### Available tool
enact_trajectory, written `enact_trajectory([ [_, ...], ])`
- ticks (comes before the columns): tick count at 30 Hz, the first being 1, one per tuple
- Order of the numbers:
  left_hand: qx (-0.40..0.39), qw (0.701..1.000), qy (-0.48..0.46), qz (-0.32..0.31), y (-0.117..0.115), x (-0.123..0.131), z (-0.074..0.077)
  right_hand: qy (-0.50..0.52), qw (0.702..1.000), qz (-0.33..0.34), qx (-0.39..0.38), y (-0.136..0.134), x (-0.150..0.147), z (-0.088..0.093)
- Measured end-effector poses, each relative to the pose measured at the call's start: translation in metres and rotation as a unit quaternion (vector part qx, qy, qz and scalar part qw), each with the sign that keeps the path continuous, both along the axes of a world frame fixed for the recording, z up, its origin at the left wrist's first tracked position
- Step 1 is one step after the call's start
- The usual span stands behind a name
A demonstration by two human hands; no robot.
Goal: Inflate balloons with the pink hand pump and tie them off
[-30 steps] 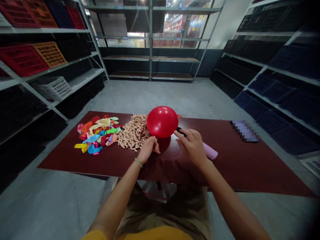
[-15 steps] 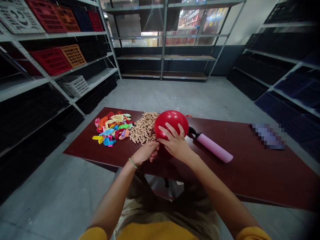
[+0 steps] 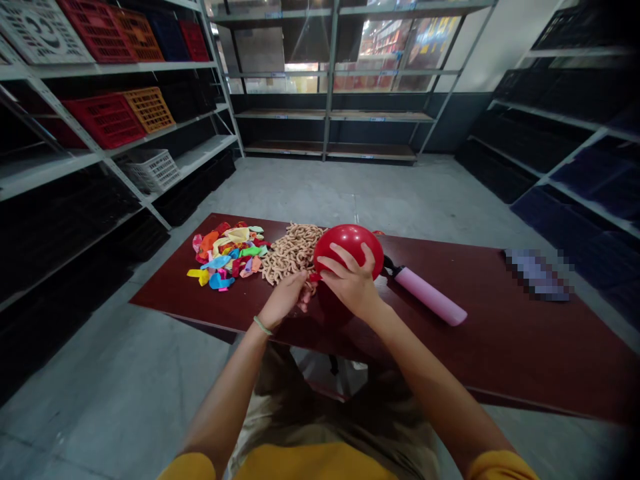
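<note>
Red balloon (image 3: 350, 235): it sits just beyond my right hand (image 3: 354, 288), blown up and round, over the counter (image 3: 520, 340). That hand clasps its near side with the fingers fanned over the skin, while my left hand (image 3: 289, 297) is pinched tight on its neck (image 3: 315, 277). So both hands are on the same thing, near each other but not touching, with a short stretch of red rubber bridging the gap.

That gap is what's new. Half a second ago my hands met at the neck; a second ago my right hand was off to the side, by the nozzle (image 3: 389, 265) of the pink pump (image 3: 431, 295). I take this to mean the pumping is out of my hands and the work has moved to the neck, where a slack pinch could let air out. Whether the neck is twisted or knotted I can't tell; my left fingers hide the end.

The pump lies to the right of my right hand, untouched. Just beyond my left hand is a heap of tan curly pieces (image 3: 291, 252), and farther left the flat, many-coloured balloons (image 3: 217, 262). My green bracelet (image 3: 263, 326) circles the left wrist.
</note>
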State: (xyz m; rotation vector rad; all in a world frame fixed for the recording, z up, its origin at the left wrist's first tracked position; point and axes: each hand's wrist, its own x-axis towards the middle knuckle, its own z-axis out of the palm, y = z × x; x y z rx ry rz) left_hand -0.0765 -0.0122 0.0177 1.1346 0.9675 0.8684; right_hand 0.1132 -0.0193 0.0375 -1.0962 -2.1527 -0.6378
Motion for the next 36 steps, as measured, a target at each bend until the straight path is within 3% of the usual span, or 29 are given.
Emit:
enact_trajectory([
  [4,0.149,0.972,-0.020,0.180,-0.003,0.004,-0.002,0.057,0.998,-0.016,-0.035,0.003,0.000,0.027],
  [6,0.218,0.951,-0.002,0.218,-0.005,0.008,0.003,0.076,0.995,-0.013,-0.057,0.005,-0.001,0.037],
  [9,0.283,0.934,0.026,0.218,-0.007,0.015,0.017,0.092,0.993,0.001,-0.076,0.006,-0.005,0.045],
  [13,0.304,0.923,0.035,0.232,-0.008,0.025,0.030,0.097,0.992,0.008,-0.079,0.006,-0.009,0.047],
  [18,0.301,0.907,-0.001,0.296,-0.009,0.030,0.031,0.100,0.993,0.011,-0.069,0.005,-0.009,0.044],
  [24,0.298,0.907,0.009,0.298,-0.003,0.014,0.041,0.058,0.998,0.009,-0.024,0.007,-0.022,0.054],
  [28,0.291,0.890,0.014,0.350,0.009,-0.004,0.049,0.026,0.999,0.019,0.022,0.012,-0.032,0.063],
  [30,0.295,0.877,0.008,0.378,0.018,-0.017,0.049,0.046,0.998,0.014,0.037,0.014,-0.030,0.058],
  [33,0.291,0.853,-0.028,0.431,0.028,-0.036,0.044,0.153,0.987,-0.033,0.018,0.023,-0.023,0.031],
  [34,0.288,0.844,-0.041,0.451,0.030,-0.041,0.042,0.182,0.982,-0.048,-0.025,0.027,-0.023,0.018],
  [36,0.276,0.826,-0.062,0.487,0.032,-0.049,0.037,0.165,0.971,-0.005,-0.175,0.036,-0.026,-0.010],
])
